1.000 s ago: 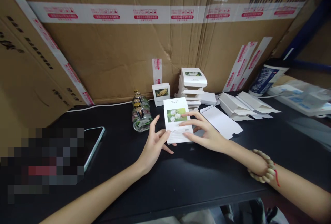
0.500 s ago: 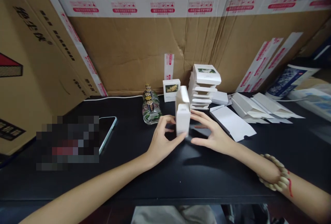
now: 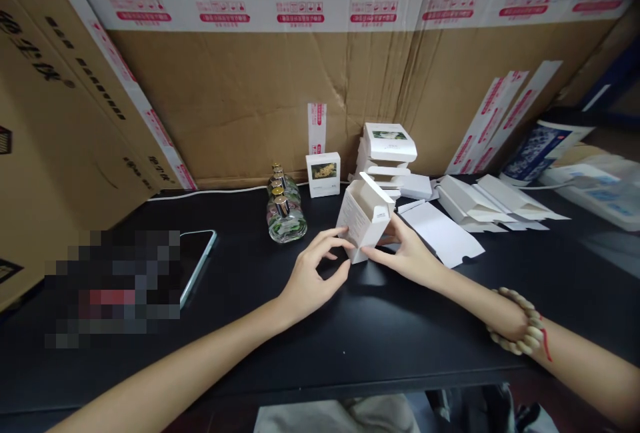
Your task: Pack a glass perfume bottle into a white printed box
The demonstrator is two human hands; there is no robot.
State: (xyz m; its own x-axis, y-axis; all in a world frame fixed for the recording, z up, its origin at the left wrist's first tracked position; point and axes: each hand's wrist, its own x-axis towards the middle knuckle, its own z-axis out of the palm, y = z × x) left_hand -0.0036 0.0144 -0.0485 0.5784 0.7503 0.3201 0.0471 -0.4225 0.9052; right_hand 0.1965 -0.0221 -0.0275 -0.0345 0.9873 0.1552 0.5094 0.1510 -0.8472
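Note:
A small white carton (image 3: 364, 218) stands tilted on the black table (image 3: 380, 333), squared up with its top flap open. My left hand (image 3: 310, 280) pinches its lower left edge with thumb and fingers. My right hand (image 3: 407, 254) grips its lower right side; a bead bracelet is on that wrist. Just left of the carton several glass bottles with gold caps (image 3: 284, 214) stand in a row.
Behind are a stack of folded white cartons (image 3: 387, 156), one small printed box (image 3: 323, 174) and flat carton blanks (image 3: 443, 233) to the right. A phone (image 3: 197, 263) lies at left. Large cardboard boxes (image 3: 260, 86) wall the back and left.
The flat printed carton was lifted off the table, turned on edge and opened into a box shape; it now leans between both hands with its top flap up.

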